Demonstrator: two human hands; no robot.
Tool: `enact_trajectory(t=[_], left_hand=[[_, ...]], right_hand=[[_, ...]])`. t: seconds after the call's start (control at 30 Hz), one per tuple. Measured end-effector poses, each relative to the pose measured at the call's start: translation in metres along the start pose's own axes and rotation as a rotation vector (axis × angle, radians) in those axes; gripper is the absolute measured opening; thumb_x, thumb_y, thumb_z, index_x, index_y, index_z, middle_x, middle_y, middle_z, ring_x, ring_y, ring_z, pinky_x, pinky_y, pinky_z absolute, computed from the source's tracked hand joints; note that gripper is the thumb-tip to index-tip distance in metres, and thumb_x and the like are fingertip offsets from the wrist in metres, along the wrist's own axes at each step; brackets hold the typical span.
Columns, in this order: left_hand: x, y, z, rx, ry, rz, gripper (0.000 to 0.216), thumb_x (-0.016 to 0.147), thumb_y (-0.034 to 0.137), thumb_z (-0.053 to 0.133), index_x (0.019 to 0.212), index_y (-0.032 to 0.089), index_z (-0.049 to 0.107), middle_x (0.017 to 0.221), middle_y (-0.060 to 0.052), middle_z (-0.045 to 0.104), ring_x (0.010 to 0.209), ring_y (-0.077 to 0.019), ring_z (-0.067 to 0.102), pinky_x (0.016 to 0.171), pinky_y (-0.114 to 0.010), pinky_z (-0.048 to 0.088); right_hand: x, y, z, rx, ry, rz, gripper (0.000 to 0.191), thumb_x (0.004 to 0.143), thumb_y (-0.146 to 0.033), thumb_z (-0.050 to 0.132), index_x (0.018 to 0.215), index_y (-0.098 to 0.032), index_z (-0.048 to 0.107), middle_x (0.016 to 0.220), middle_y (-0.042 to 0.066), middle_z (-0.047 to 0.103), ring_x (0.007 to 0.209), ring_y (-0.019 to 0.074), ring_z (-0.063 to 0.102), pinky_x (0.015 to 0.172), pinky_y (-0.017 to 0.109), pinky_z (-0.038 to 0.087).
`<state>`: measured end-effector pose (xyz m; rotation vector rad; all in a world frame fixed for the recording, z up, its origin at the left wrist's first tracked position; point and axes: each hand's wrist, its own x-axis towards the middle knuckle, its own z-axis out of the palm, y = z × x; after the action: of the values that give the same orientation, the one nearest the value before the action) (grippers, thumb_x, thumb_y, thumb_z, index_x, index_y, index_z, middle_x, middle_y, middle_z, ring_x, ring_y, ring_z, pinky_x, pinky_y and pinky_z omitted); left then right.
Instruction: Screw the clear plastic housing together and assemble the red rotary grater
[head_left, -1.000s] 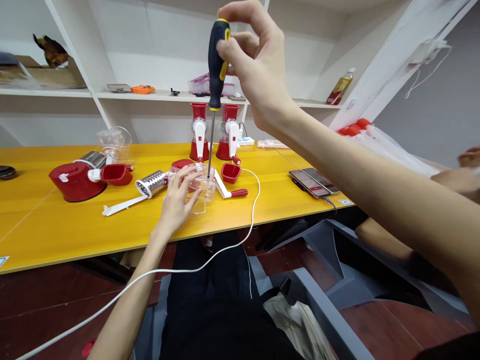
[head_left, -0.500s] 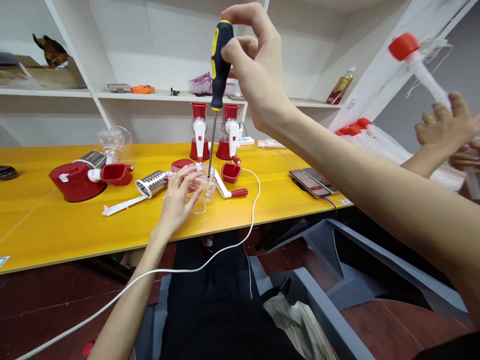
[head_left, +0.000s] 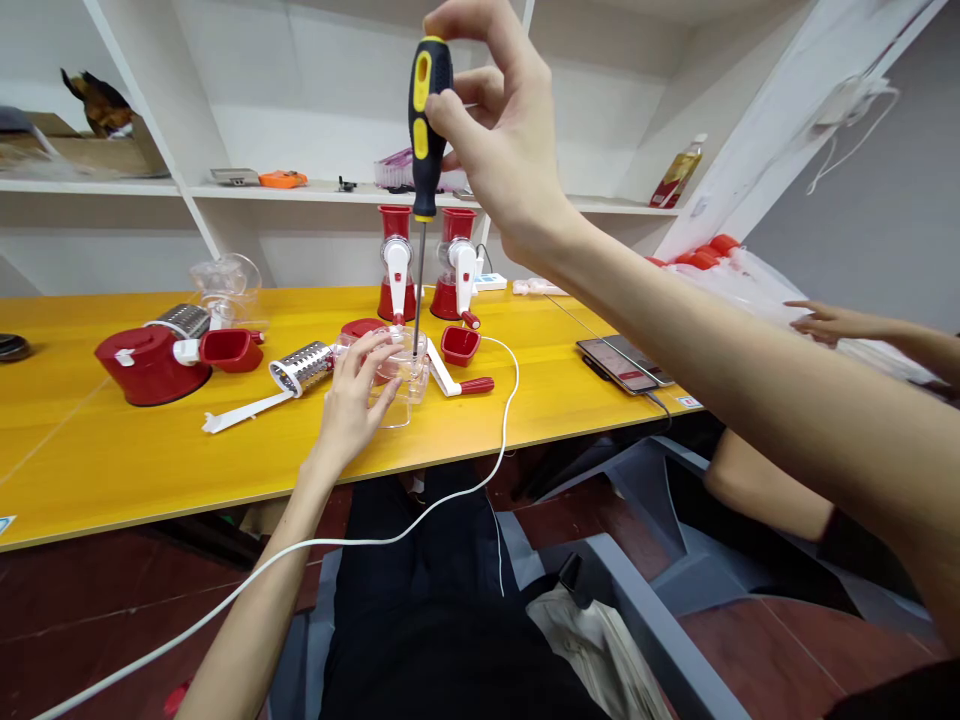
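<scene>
Our right hand (head_left: 502, 135) grips the black-and-yellow screwdriver (head_left: 426, 170) upright, its tip down at the clear plastic housing (head_left: 418, 382) that our left hand (head_left: 351, 400) grasps from the side. Beyond our left hand and to its right sits a red hopper (head_left: 460, 345), while far to its left a cardboard box (head_left: 142, 152) holds something brown and black (head_left: 105, 105).

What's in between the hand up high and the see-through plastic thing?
A screwdriver. In the head view, the right hand holds it upright, and its metal shaft reaches down to the clear plastic part.
</scene>
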<state>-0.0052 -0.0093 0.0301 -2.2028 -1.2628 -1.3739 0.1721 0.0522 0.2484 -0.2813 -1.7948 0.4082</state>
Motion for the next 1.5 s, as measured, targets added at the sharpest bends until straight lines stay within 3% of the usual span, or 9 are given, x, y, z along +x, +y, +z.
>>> enact_trajectory(t=[0.1,0.23,0.53,0.7,0.77,0.87,1.07,1.27,1.5], left_hand=[[0.0,0.0,0.0,0.005,0.006,0.006,0.036,0.1,0.035,0.056,0.136,0.031,0.051,0.141,-0.008,0.055,0.134,-0.0285,0.051,0.112,-0.052,0.044],[0.0,0.0,0.0,0.001,0.006,0.005,0.036,0.1,0.033,0.057,0.135,0.03,0.051,0.142,-0.007,0.055,0.135,-0.0285,0.051,0.112,-0.052,0.044],[-0.001,-0.002,0.001,0.003,0.004,0.007,0.036,0.1,0.031,0.057,0.135,0.03,0.051,0.142,-0.008,0.055,0.135,-0.0283,0.051,0.113,-0.053,0.044],[0.0,0.0,0.0,0.003,0.007,0.013,0.036,0.1,0.031,0.057,0.135,0.03,0.05,0.141,-0.007,0.055,0.134,-0.0283,0.051,0.112,-0.053,0.044],[0.0,0.0,0.0,0.001,0.006,0.013,0.036,0.1,0.032,0.057,0.136,0.031,0.05,0.141,-0.007,0.055,0.135,-0.0283,0.051,0.112,-0.053,0.044],[-0.001,0.0,0.0,-0.002,0.005,0.006,0.036,0.1,0.032,0.057,0.135,0.03,0.05,0.142,-0.007,0.055,0.136,-0.0284,0.05,0.113,-0.053,0.044],[-0.001,-0.001,0.0,0.003,0.005,0.011,0.037,0.1,0.032,0.057,0.135,0.029,0.05,0.141,-0.008,0.055,0.135,-0.0288,0.05,0.112,-0.054,0.043],[0.0,-0.001,0.0,-0.003,0.01,0.012,0.037,0.099,0.032,0.058,0.135,0.03,0.05,0.141,-0.008,0.055,0.134,-0.0286,0.051,0.112,-0.053,0.044],[0.0,0.0,-0.001,0.004,0.005,0.012,0.038,0.099,0.031,0.058,0.136,0.031,0.05,0.141,-0.008,0.055,0.134,-0.0288,0.051,0.112,-0.053,0.044]], right_hand=[[0.001,0.006,0.002,0.021,0.002,-0.028,0.024,0.08,-0.013,0.045,0.103,-0.02,0.047,0.114,-0.002,0.053,0.071,0.0003,0.054,0.06,0.013,0.052],[0.003,0.015,0.004,0.023,0.061,-0.123,0.029,0.076,-0.022,0.062,0.1,-0.02,0.046,0.111,-0.002,0.051,0.069,0.0001,0.05,0.065,0.016,0.052],[0.007,0.019,0.0,0.072,-0.04,-0.103,0.031,0.077,-0.011,0.041,0.108,-0.014,0.043,0.114,0.001,0.048,0.067,-0.0014,0.045,0.066,0.017,0.047],[0.005,0.017,0.005,0.074,-0.01,-0.128,0.033,0.077,-0.021,0.055,0.107,-0.015,0.044,0.112,-0.001,0.048,0.074,-0.0016,0.047,0.073,0.015,0.05],[0.006,0.017,0.005,0.068,0.0,-0.134,0.035,0.074,-0.02,0.059,0.105,-0.017,0.044,0.11,-0.004,0.048,0.071,-0.0031,0.046,0.066,0.012,0.047],[0.007,0.018,0.003,0.084,-0.026,-0.118,0.034,0.072,-0.015,0.054,0.104,-0.016,0.042,0.106,-0.004,0.049,0.061,-0.0037,0.042,0.057,0.013,0.043],[0.004,0.012,-0.001,0.098,-0.054,-0.072,0.028,0.075,-0.013,0.043,0.103,-0.019,0.045,0.11,-0.001,0.052,0.069,0.0001,0.048,0.068,0.016,0.052],[0.004,0.008,0.002,0.035,-0.019,-0.086,0.034,0.074,-0.025,0.067,0.101,-0.02,0.047,0.115,-0.001,0.051,0.07,-0.0006,0.051,0.063,0.014,0.054],[0.003,0.004,-0.001,0.057,-0.054,-0.068,0.028,0.073,-0.014,0.046,0.099,-0.022,0.045,0.113,-0.005,0.052,0.064,-0.0009,0.049,0.061,0.014,0.053]])
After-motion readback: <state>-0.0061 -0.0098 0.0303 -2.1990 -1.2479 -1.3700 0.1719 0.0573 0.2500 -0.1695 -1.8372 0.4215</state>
